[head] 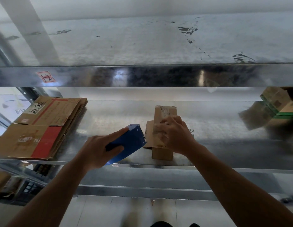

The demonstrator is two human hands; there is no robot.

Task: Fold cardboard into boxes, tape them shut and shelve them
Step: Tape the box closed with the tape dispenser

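Metal shelf (224, 136), mid level. Small box (163, 115) stands upright near centre, one flap hanging loose on its 9 o'clock side. Right hand (175, 135) grips the box, fingers curled over its front. Left hand (100, 149) clasps a blue tape gun (131, 141), toothed end just beside the box at 9 o'clock. Flat cardboard stack (41, 126) at 9 o'clock on the shelf; green-edged cartons (280, 104) at 2 o'clock.

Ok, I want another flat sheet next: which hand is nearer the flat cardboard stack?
Left. The left hand, holding the tape dispenser, is just right of the stack; the right hand is farther right, holding the small box.
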